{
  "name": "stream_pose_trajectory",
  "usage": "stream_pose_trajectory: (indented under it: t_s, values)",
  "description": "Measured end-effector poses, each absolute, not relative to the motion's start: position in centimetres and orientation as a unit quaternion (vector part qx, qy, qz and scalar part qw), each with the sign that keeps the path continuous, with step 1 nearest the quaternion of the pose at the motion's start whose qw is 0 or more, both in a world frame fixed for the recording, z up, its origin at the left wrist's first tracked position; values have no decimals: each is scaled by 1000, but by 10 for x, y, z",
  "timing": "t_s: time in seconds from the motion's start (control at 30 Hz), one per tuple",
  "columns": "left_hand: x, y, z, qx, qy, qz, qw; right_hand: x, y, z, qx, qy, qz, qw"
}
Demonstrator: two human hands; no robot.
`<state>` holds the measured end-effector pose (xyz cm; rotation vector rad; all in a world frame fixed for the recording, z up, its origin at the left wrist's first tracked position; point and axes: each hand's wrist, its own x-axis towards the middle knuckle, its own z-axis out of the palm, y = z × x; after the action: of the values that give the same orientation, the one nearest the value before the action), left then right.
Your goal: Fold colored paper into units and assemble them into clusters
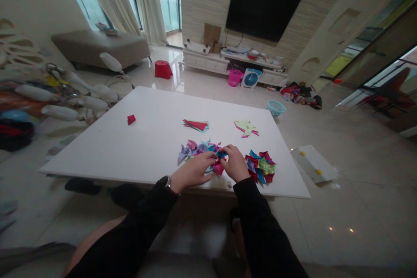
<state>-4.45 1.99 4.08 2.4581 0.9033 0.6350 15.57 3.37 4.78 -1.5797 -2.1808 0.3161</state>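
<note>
Between my fingertips is a blue folded paper piece, held over a pile of folded paper pieces in purple, pink and light blue. My left hand, with a watch at the wrist, pinches it from the left. My right hand pinches it from the right. Just right of that hand lies a second pile of red, blue, green and purple folded pieces. Farther back are a fanned stack of narrow red and teal folded papers and flat green and pink cross-shaped papers.
A single red folded piece lies on the far left of the white table. Beyond the table stand a red stool, a pink bin and a light-blue basket. A lamp fixture stands by the left edge.
</note>
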Motion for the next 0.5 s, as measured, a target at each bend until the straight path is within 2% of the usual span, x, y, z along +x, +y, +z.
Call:
stream_pose_trajectory:
  t_s: [0.5]
  values:
    - [-65,21,44,864,334,263,270,135,30,47,-566,-792,121,191]
